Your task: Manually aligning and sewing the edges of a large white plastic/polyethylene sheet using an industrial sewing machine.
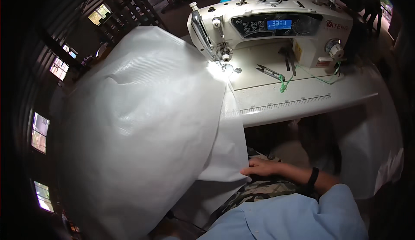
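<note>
Below the tabletop (302, 104) edge, the right hand (261, 167) lies low over the lap, forearm stretched leftward, its fingers (247, 171) curled onto the lower corner of the white sheet (142, 123), pinching it. That sheet billows up on the left and runs to the needle of the sewing machine (276, 28); small snips (269, 71) lie on the machine bed. No left hand shows, perhaps hidden by the sheet.

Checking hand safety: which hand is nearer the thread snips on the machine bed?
Right. The right hand grips white fabric well below the thread snips; the left hand is hidden.

Right hand (260, 167) reaches leftward, fingers (247, 171) extended, palm down.
</note>
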{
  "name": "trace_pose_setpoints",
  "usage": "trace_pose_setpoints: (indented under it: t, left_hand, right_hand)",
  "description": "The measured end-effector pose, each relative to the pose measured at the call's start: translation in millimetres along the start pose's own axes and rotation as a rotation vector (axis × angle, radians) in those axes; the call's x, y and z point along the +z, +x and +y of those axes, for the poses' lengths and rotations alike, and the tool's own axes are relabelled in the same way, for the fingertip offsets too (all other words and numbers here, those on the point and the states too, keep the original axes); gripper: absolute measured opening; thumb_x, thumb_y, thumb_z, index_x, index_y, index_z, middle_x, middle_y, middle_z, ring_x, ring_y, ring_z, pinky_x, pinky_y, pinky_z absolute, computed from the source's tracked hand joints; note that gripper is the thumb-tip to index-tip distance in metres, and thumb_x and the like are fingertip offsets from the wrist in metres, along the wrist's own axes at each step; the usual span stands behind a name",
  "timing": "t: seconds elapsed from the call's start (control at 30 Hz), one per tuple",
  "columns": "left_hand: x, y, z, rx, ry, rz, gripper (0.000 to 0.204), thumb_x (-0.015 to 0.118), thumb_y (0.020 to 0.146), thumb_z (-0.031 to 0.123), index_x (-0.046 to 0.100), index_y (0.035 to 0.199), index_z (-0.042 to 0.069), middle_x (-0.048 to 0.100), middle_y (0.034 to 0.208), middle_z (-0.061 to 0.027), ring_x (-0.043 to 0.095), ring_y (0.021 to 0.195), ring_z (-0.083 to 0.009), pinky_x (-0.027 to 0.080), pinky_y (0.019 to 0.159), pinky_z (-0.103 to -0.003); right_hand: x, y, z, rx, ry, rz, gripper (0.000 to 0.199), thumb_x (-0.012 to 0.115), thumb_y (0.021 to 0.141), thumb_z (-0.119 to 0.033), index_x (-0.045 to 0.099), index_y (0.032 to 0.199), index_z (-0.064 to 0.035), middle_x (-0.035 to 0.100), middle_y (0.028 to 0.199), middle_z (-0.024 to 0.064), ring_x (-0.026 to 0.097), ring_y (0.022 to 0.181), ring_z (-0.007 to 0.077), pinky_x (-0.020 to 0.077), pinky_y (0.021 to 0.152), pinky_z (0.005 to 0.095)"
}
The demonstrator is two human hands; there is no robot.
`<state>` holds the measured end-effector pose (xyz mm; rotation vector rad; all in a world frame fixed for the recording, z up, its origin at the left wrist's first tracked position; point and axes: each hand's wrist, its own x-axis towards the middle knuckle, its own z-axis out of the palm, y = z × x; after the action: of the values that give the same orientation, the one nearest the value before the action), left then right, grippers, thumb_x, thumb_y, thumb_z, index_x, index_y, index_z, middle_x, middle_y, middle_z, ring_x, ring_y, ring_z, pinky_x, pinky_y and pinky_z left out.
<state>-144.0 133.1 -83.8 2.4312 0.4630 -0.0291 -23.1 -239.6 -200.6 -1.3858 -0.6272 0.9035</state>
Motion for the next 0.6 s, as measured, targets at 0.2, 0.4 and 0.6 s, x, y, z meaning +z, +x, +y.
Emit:
trace_pose_setpoints:
  t: [0.2,0.4,0.6]
  left_hand:
    - [-16,-17,7,-0.014,-0.026,0.024,0.054,0.055,0.097,0.031,0.044,0.144,0.007,0.06,0.133,-0.0189,0.061,0.117,-0.0299,0.049,0.098,-0.042]
    - [-1,-25,1,0.002,-0.07,-0.08,0.056,0.055,0.098,0.034,0.042,0.146,0.007,0.059,0.134,-0.0196,0.061,0.117,-0.0296,0.049,0.098,-0.042]
    - [18,-22,4,0.062,-0.056,-0.248,0.059,0.055,0.099,0.036,0.04,0.148,0.007,0.058,0.134,-0.0202,0.061,0.117,-0.0294,0.049,0.098,-0.042]
  right_hand:
    - [4,34,0,0.235,-0.072,0.301,0.039,0.058,0.1,-0.039,0.064,0.086,-0.0024,0.055,0.079,-0.004,0.048,0.076,0.0057,0.0423,0.068,0.0277]
    - [29,-13,-49,-0.161,0.123,-0.129,0.036,0.06,0.1,-0.032,0.068,0.105,0.0026,0.067,0.09,0.003,0.057,0.086,0.0096,0.0473,0.081,0.0287]
    - [-10,-21,-73,0.367,-0.759,0.306,0.037,0.063,0.094,-0.036,0.064,0.082,-0.001,0.068,0.071,0.0145,0.07,0.072,0.0232,0.0504,0.07,0.0362]
